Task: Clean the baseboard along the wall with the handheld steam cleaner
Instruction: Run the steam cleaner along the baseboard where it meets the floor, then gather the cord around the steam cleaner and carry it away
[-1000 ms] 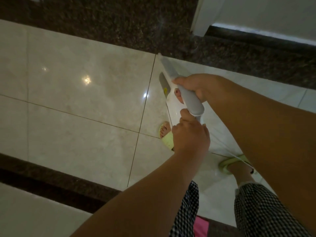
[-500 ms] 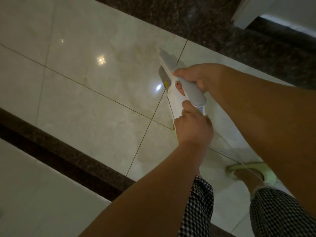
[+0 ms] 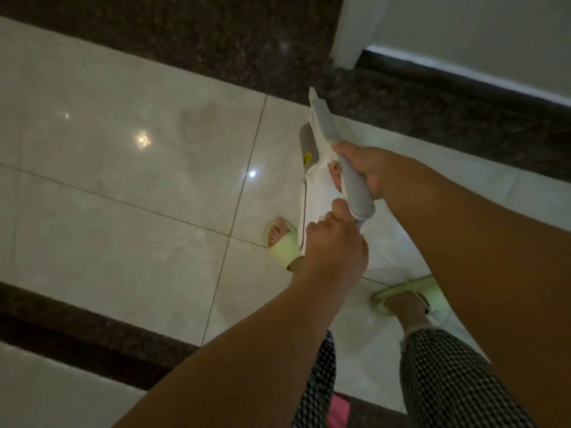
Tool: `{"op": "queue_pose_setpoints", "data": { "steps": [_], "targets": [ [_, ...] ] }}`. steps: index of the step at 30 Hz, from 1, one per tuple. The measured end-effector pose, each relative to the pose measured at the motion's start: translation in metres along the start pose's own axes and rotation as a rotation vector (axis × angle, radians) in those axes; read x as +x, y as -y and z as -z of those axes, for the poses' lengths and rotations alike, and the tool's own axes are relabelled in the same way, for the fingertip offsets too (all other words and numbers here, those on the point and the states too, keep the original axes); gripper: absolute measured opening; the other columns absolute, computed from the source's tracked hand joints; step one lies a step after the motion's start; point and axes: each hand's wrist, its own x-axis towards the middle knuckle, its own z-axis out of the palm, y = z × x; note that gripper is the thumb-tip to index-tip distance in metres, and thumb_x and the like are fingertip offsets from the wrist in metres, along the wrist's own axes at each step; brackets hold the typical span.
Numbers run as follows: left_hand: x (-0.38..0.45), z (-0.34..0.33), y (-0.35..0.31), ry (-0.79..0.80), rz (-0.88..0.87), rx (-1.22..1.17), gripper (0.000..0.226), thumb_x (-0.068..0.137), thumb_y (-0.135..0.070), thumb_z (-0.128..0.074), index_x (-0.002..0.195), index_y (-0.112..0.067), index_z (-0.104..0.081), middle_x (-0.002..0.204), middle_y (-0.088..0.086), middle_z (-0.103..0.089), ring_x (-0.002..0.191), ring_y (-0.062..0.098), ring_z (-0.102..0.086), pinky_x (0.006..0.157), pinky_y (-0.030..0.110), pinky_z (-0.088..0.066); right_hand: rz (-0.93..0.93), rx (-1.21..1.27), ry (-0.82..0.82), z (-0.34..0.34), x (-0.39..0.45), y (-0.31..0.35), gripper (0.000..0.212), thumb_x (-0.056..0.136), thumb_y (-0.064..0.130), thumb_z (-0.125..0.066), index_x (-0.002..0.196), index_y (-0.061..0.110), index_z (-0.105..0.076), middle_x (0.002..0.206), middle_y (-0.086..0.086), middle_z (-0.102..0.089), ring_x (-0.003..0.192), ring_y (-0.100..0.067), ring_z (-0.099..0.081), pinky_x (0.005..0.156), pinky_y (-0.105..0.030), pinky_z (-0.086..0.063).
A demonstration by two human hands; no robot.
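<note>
I hold a white and grey handheld steam cleaner (image 3: pixel 318 140) above the floor, its nozzle pointing away from me toward the dark floor border. My right hand (image 3: pixel 370 168) grips the grey handle from the right. My left hand (image 3: pixel 335 245) grips the rear end of the cleaner, just below the handle's end. A dark baseboard (image 3: pixel 463 75) runs along the foot of the white wall (image 3: pixel 494 29) at the upper right. A second dark strip runs below a white wall (image 3: pixel 46 387) at the lower left.
Glossy cream floor tiles (image 3: pixel 123 180) with lamp reflections fill the middle, edged by a dark speckled stone border (image 3: pixel 185 35). My feet in pale green slippers (image 3: pixel 282 245) stand under the cleaner. A white wall corner (image 3: pixel 349 29) juts out at the top right.
The view has swung back to the right, bringing the upper-right wall and baseboard into sight. Both hands keep their hold on the cleaner.
</note>
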Motion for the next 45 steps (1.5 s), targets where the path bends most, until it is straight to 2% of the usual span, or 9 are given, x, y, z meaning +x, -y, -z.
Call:
{"op": "queue_pose_setpoints", "data": {
  "steps": [14, 21, 27, 29, 32, 35, 37, 40, 45],
  "targets": [
    [0.02, -0.094, -0.227, 0.095, -0.383, 0.283, 0.047, 0.092, -0.025, -0.049, 0.131, -0.008, -0.03, 0.097, 0.005, -0.059, 0.079, 0.024, -0.059, 0.073, 0.034, -0.038, 0.122, 0.34, -0.07, 0.3, -0.046, 0.002, 0.034, 0.088, 0.043, -0.066, 0.096, 0.01, -0.062, 0.061, -0.003, -0.064, 0.05, -0.011, -0.057, 0.055, -0.022, -0.054],
    [0.011, -0.163, -0.355, 0.125, -0.807, 0.587, 0.061, 0.095, -0.029, -0.046, 0.142, 0.0, -0.019, 0.106, 0.005, -0.061, 0.089, 0.025, -0.062, 0.071, 0.03, -0.029, 0.197, 0.626, -0.192, 0.477, -0.068, -0.053, 0.039, 0.093, 0.046, -0.056, 0.073, 0.012, -0.061, 0.053, -0.001, -0.061, 0.048, -0.012, -0.054, 0.051, -0.02, -0.051],
    [-0.002, -0.206, -0.454, 0.186, -1.095, 0.771, 0.069, 0.092, -0.025, -0.047, 0.145, 0.006, -0.016, 0.108, 0.009, -0.059, 0.095, 0.028, -0.06, 0.069, 0.031, -0.026, 0.242, 0.995, -0.248, 0.59, -0.079, -0.1, 0.035, 0.09, 0.043, -0.061, 0.07, 0.015, -0.063, 0.053, 0.0, -0.061, 0.045, -0.012, -0.057, 0.049, -0.02, -0.052],
    [-0.012, -0.215, -0.468, 0.213, -1.134, 0.748, 0.07, 0.084, -0.024, -0.059, 0.139, 0.008, -0.028, 0.094, 0.009, -0.062, 0.081, 0.028, -0.063, 0.064, 0.03, -0.027, 0.222, 1.082, -0.23, 0.607, -0.081, -0.122, 0.031, 0.088, 0.043, -0.064, 0.073, 0.016, -0.064, 0.055, 0.001, -0.061, 0.05, -0.012, -0.057, 0.055, -0.021, -0.052],
    [-0.033, -0.227, -0.488, 0.264, -1.312, 0.688, 0.064, 0.047, -0.022, -0.085, 0.097, 0.006, -0.058, 0.05, 0.002, -0.051, 0.035, 0.02, -0.047, 0.049, 0.021, -0.021, 0.161, 1.217, -0.213, 0.633, -0.093, -0.162, 0.032, 0.088, 0.043, -0.064, 0.074, 0.014, -0.063, 0.052, 0.0, -0.061, 0.043, -0.012, -0.057, 0.049, -0.021, -0.052],
    [-0.049, -0.242, -0.494, 0.349, -1.37, 0.653, 0.064, 0.04, -0.022, -0.088, 0.089, 0.004, -0.058, 0.043, -0.001, -0.046, 0.028, 0.018, -0.04, 0.048, 0.017, -0.019, 0.146, 1.293, -0.18, 0.649, -0.099, -0.19, 0.034, 0.09, 0.04, -0.064, 0.072, 0.012, -0.061, 0.051, -0.001, -0.06, 0.04, -0.012, -0.056, 0.045, -0.021, -0.05],
    [-0.06, -0.251, -0.518, 0.351, -1.376, 0.645, 0.059, 0.052, -0.02, -0.086, 0.095, 0.004, -0.056, 0.049, 0.001, -0.052, 0.033, 0.019, -0.047, 0.049, 0.019, -0.022, 0.179, 1.307, -0.172, 0.67, -0.106, -0.198, 0.034, 0.092, 0.041, -0.06, 0.075, 0.011, -0.062, 0.053, -0.001, -0.06, 0.042, -0.012, -0.056, 0.047, -0.021, -0.05],
    [-0.054, -0.265, -0.557, 0.346, -1.357, 0.799, 0.055, 0.084, -0.026, -0.062, 0.126, 0.0, -0.038, 0.088, 0.006, -0.066, 0.072, 0.026, -0.065, 0.062, 0.028, -0.03, 0.244, 1.312, -0.186, 0.7, -0.115, -0.19, 0.03, 0.094, 0.039, -0.056, 0.083, 0.012, -0.063, 0.058, 0.0, -0.062, 0.049, -0.012, -0.057, 0.054, -0.022, -0.051],
    [-0.03, -0.29, -0.638, 0.284, -1.393, 0.941, 0.068, 0.087, -0.027, -0.058, 0.139, 0.001, -0.024, 0.107, 0.013, -0.063, 0.091, 0.034, -0.063, 0.07, 0.033, -0.036, 0.387, 1.426, -0.291, 0.746, -0.135, -0.183, 0.036, 0.094, 0.032, -0.059, 0.122, 0.009, -0.062, 0.089, -0.004, -0.068, 0.073, -0.015, -0.065, 0.055, -0.025, -0.054]
  ]
}}
